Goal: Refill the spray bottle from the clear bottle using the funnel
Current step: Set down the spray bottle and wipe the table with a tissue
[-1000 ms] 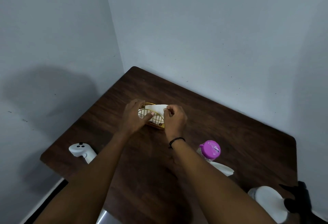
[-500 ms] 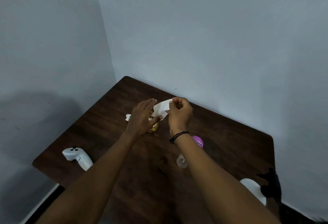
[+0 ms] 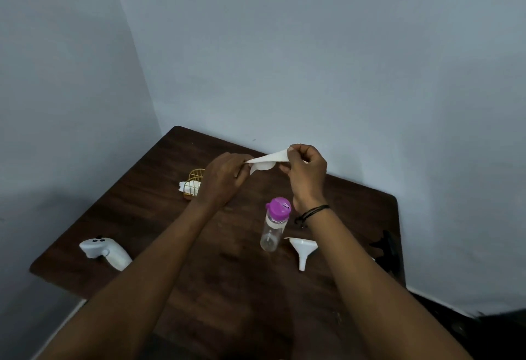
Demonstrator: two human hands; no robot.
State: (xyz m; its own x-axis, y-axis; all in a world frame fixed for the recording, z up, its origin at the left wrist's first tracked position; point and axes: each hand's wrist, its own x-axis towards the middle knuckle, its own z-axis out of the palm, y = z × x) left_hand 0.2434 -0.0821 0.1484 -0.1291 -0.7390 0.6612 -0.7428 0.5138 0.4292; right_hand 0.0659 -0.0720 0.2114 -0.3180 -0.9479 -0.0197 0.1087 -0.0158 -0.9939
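The clear bottle (image 3: 272, 228) with a purple cap stands upright in the middle of the dark wooden table (image 3: 159, 217). A white funnel (image 3: 302, 250) lies on its side just right of the bottle. Above the table, my left hand (image 3: 225, 178) and my right hand (image 3: 307, 173) hold a white tissue (image 3: 266, 161) stretched between them, each pinching one end. At the table's right edge, the black trigger head of the spray bottle (image 3: 385, 250) shows beside my right forearm; its body is hidden.
A gold wire holder (image 3: 193, 184) with white tissues sits behind my left hand. A white game controller (image 3: 104, 251) lies near the table's left front corner. Grey walls close the table's far and left sides.
Both hands rose from the wire holder with a tissue pulled out of it and spread it apart. The view shifted, bringing the bottle and funnel into sight.
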